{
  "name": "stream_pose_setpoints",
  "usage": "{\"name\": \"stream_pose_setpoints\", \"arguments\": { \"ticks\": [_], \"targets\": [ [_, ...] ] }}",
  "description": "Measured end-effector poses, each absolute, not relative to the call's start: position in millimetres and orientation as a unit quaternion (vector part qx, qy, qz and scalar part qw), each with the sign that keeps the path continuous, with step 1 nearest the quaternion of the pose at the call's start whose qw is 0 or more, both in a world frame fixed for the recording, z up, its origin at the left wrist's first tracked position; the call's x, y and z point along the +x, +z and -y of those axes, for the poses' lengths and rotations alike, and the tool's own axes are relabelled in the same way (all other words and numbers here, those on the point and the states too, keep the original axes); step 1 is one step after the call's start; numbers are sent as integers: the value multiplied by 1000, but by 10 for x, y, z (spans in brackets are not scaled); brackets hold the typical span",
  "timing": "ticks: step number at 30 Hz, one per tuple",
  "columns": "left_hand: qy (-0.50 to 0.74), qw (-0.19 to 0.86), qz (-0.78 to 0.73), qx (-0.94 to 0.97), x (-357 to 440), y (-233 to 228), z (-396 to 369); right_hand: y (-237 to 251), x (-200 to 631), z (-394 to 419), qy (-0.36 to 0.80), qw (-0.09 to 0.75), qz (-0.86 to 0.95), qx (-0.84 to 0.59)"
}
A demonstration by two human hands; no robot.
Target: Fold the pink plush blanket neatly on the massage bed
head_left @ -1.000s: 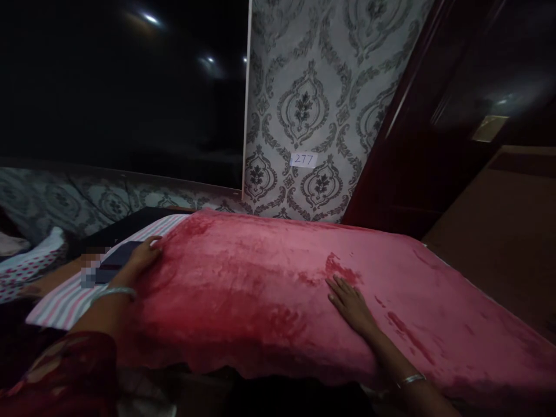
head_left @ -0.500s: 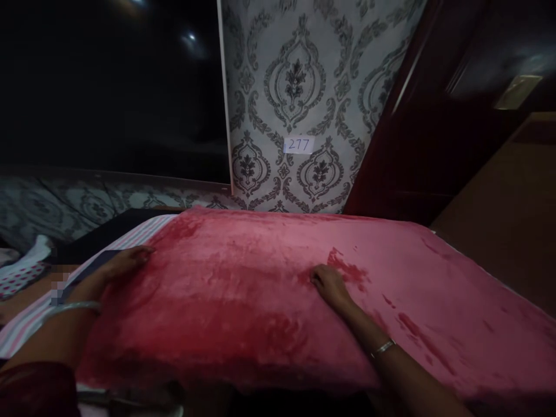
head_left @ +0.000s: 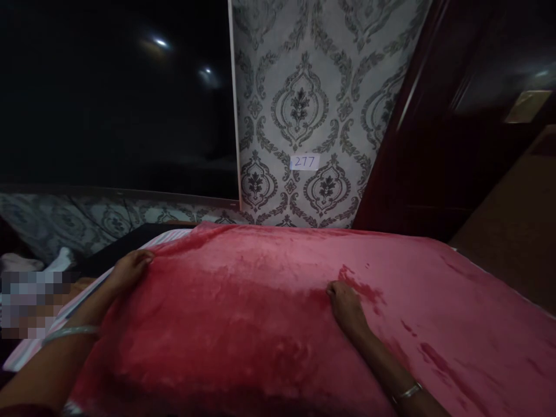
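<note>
Fingers of the left hand (head_left: 130,267) curl over the blanket (head_left: 269,324) edge; the right hand (head_left: 345,301) presses half-curled mid-blanket. Smoothing step, likely; next needs an outward sweep toward the wrinkles.

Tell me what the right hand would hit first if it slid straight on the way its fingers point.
The right hand lies on the red blanket, fingers pointing up-left toward the far edge. More blanket comes first, then probably the patterned wall behind it, though depth is unclear.
</note>
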State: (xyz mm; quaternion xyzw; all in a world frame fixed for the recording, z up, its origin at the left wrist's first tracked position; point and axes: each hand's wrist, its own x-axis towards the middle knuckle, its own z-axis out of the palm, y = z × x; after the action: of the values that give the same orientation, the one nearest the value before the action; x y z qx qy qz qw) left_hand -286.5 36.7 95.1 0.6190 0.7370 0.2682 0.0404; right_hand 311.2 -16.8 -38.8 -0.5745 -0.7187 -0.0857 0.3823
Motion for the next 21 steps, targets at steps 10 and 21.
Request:
{"name": "stream_pose_setpoints", "arguments": {
  "ticks": [10,21],
  "targets": [
    [242,71,-719,647,-2938,991,-304,17,3259,240,-17,402,728,-555],
    [114,-21,-733,670,-2806,1209,-236,67,3398,193,30,261,798,-542]
  ]
}}
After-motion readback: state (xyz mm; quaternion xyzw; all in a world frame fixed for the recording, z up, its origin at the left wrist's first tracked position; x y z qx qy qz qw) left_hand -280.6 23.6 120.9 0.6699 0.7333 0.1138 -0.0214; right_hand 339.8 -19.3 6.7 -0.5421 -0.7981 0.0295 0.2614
